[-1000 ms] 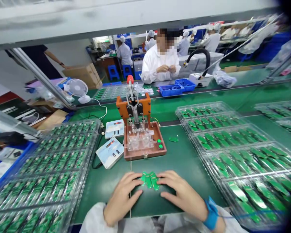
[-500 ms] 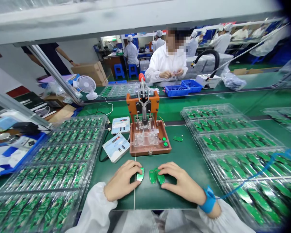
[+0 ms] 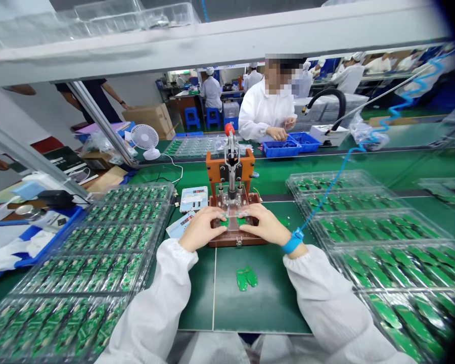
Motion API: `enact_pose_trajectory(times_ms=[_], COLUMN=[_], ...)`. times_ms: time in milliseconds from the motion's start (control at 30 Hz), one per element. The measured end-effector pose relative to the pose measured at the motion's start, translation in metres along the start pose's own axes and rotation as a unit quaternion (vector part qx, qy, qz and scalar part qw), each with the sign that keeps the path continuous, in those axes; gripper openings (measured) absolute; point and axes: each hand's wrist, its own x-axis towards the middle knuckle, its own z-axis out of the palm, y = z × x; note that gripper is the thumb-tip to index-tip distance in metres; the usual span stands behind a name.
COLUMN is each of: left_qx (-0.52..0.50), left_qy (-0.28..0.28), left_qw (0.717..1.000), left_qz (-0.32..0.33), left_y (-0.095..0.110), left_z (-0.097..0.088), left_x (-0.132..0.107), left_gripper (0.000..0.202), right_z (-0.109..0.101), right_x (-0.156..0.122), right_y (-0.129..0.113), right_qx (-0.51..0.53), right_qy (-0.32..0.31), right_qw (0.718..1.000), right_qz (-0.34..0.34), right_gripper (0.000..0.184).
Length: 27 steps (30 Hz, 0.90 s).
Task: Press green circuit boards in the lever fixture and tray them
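Note:
Both my hands are at the test fixture [image 3: 238,238], a brown base with an orange frame and a red-tipped toggle clamp. My left hand [image 3: 201,228] pinches a small green circuit board [image 3: 224,220] over the left side of the clear plastic nest. On the right side, the thumb and fingers of my right hand [image 3: 263,223] are closed about another green board [image 3: 241,221]. My fingers partly cover both boards, so I cannot tell how fully they are seated. Two more green boards [image 3: 246,277] lie touching on the green mat in front of the fixture.
Clear trays of boards stand at left [image 3: 98,237] and right [image 3: 382,227]. Two meter boxes [image 3: 193,198] sit left of the fixture. A blue coiled cord [image 3: 326,194] runs from my right wrist strap [image 3: 293,241]. Across the bench, a co-worker reaches to blue bins [image 3: 280,148].
My hands have moved forward from the mat to the fixture, each with a green board. Two boards stay behind on the mat. The co-worker's hand has moved down to the bins.

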Motion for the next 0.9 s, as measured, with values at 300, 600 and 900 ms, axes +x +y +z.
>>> enact_pose_trajectory(times_ms=[300,600,900], left_qx=[-0.005,0.046,0.069], left_qy=[0.017,0.196,0.139], left_qw=[1.000,0.978,0.952], left_qz=[0.013,0.057,0.266], left_y=[-0.002,0.000,0.028], left_z=[0.004,0.041,0.078], left_x=[-0.005,-0.031,-0.062], left_gripper=[0.011,0.012,0.031], right_z=[0.006,0.009,-0.064], right_x=[-0.007,-0.018,0.081], right_y=[0.000,-0.008,-0.028], right_qx=[0.003,0.010,0.018], right_qy=[0.004,0.055,0.310], right_qw=[1.000,0.998,0.950], right_qz=[-0.001,0.005,0.026], right_gripper=[0.023,0.022,0.031])
